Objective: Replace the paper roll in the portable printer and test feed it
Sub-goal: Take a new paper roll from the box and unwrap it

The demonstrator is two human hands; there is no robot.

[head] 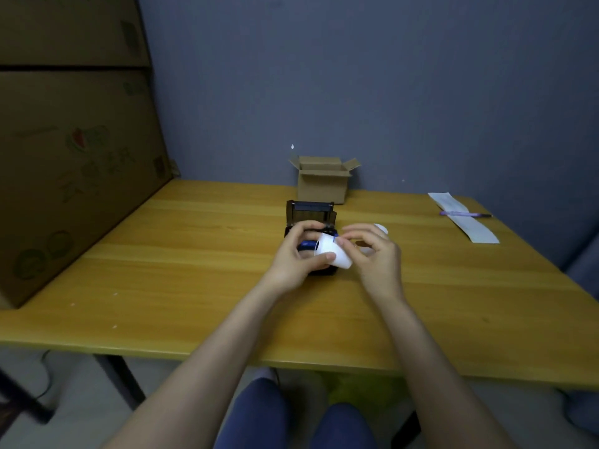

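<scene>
A small black portable printer (310, 212) stands mid-table with its lid tilted up and open. A white paper roll (328, 249) is held just above the printer's open bay, its hollow core facing left. My left hand (299, 254) grips the roll from the left and below. My right hand (372, 251) pinches the roll's loose paper edge on the right side. Behind my right hand a second white roll (381, 229) lies on the table, mostly hidden. The printer's front is hidden by my hands.
A small open cardboard box (324, 181) stands at the wall behind the printer. A strip of printed paper (466, 222) and a purple pen (466, 214) lie at the far right. Large cardboard boxes (71, 163) block the left side. The wooden table (194, 286) extends toward me.
</scene>
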